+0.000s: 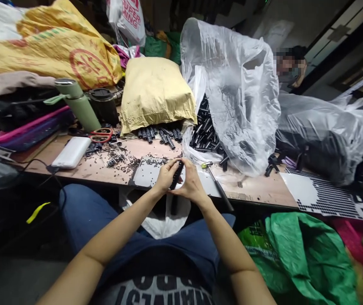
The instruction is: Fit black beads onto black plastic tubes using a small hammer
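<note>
A black, ribbed-looking tube (177, 174) is held upright between my two hands at the table's front edge. My left hand (166, 174) closes around its left side. My right hand (192, 181) spans its right side, thumb at the lower end and fingertips at the upper end. Beneath them lies a pale board (145, 168) scattered with tiny black pieces. To the right of my right hand rests a small hammer (218, 186), its yellow-green head toward the back and its dark handle over the edge.
Behind the hands sit a yellow sack (158, 91), studded black tubes (169, 137) and a clear bag (241, 89) of black tubes. At left are scissors (101, 135), a white power bank (71, 152) and a green flask (81, 106). A dotted sheet (330, 199) lies at right.
</note>
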`<state>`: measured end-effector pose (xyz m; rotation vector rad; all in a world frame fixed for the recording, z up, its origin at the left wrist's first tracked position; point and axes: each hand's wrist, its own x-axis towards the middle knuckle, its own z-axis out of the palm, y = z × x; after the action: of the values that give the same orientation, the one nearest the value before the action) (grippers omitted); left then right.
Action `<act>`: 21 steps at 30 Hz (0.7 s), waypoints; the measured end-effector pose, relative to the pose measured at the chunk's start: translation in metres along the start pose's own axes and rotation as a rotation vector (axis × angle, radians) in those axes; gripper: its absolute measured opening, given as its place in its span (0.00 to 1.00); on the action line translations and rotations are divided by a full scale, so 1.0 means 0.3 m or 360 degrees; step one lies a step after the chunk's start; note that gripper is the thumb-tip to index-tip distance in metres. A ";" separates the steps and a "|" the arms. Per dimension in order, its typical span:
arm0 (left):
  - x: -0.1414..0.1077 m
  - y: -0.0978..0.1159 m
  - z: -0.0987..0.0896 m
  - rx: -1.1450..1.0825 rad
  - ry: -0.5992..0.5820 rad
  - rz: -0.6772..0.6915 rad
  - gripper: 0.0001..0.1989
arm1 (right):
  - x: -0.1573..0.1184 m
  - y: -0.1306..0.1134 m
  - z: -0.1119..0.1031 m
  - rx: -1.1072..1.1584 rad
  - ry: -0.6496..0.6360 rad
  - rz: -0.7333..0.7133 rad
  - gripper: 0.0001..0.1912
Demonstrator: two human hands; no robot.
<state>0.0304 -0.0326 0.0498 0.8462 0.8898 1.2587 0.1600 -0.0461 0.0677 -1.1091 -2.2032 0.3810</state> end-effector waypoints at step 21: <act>0.001 -0.050 -0.016 0.0221 -0.0075 -0.0379 0.24 | -0.068 0.065 0.059 0.0364 -0.0096 0.0332 0.61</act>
<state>0.0324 -0.0340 0.0342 0.8483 1.0171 0.9756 0.1695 -0.0500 0.0359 -1.2155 -2.0384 0.7464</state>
